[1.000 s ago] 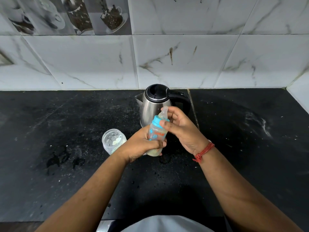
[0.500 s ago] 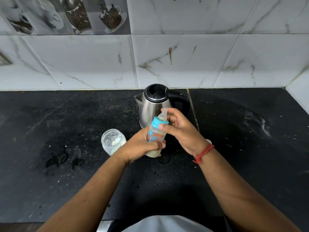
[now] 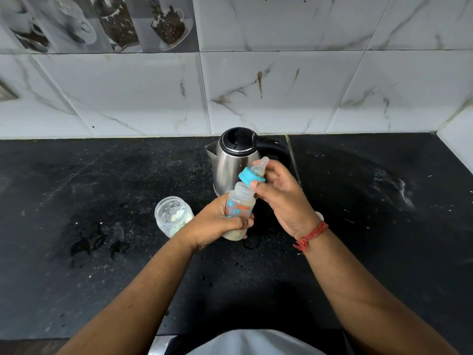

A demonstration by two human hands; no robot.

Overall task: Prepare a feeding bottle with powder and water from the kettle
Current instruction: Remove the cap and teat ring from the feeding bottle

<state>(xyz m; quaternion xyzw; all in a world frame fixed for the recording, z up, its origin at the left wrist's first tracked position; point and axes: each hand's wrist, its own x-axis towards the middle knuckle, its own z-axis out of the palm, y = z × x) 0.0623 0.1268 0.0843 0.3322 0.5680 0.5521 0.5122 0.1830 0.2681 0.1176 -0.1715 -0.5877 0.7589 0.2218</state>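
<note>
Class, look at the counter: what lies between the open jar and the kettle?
Only bare black counter. In the head view, nothing stands between the jar and the kettle; the left hand sits just nearer the camera.

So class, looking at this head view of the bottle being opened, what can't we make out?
- Bottle contents: the left hand wraps its lower half, hiding the fill level.
- Kettle water level: its lid is closed.
- Kettle base: hidden behind the bottle and right hand.
- Bottle print: too small to read.
- Jar contents: pale, too blurred to identify.
</note>
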